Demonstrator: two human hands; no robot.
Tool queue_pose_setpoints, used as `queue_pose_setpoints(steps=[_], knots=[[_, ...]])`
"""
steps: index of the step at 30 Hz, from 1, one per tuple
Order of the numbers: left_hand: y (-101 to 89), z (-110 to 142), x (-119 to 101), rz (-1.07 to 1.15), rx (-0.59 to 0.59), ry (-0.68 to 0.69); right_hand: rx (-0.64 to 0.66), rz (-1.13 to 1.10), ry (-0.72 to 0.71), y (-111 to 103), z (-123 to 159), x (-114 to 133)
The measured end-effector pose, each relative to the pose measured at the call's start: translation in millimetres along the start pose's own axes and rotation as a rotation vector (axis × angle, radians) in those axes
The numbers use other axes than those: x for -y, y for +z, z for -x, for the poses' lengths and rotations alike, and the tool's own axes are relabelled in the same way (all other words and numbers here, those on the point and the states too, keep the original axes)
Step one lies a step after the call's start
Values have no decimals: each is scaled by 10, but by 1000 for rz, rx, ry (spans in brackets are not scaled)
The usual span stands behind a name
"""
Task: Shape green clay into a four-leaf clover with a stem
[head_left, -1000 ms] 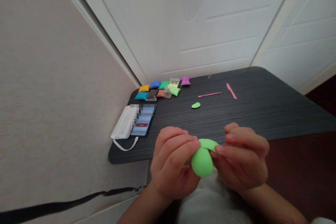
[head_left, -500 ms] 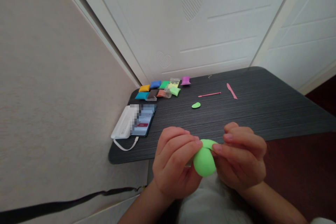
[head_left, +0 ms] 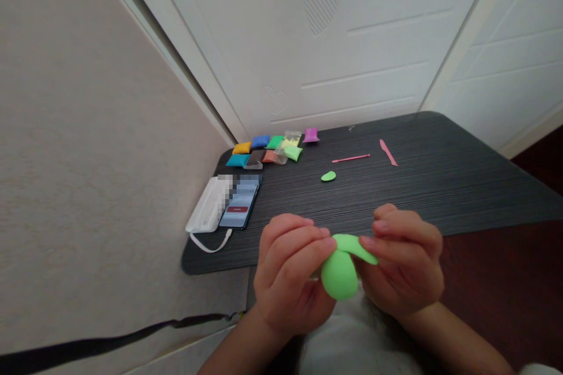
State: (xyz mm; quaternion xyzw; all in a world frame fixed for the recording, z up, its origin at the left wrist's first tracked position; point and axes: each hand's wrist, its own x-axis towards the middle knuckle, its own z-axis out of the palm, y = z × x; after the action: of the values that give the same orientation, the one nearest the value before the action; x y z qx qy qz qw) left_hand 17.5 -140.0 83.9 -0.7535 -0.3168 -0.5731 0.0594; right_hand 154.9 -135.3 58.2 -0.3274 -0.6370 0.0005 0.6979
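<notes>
My left hand is closed around a rounded lump of light green modelling clay, above the near edge of the table. A flattened green clay strip lies against the top of the lump and sticks out to the right. My right hand pinches this strip between thumb and forefinger. The left fingertips press where strip and lump meet. Part of the lump is hidden behind the left fingers. A small flat green clay piece rests on the table beyond my hands.
On the dark table lie a thin pink stick tool and a pink clay knife. Several coloured clay packets sit at the back left. A phone, a white case-like object and a white cable occupy the left side.
The strip's free end now shows further out to the right, past my right fingertips. The lump has shifted slightly left and down; both hands keep their grip.
</notes>
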Motion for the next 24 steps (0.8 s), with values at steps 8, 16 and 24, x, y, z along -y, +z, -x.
queue_pose_setpoints(steps=[8,16,24], knots=[[-6,1,1,-25,2,7,34,15,30,-7,-31,6],[4,-7,15,-13,-28,27,13,-9,14,12,15,-33],[-2,-28,4,-12,-29,32,97,47,70,-21,-31,-2]])
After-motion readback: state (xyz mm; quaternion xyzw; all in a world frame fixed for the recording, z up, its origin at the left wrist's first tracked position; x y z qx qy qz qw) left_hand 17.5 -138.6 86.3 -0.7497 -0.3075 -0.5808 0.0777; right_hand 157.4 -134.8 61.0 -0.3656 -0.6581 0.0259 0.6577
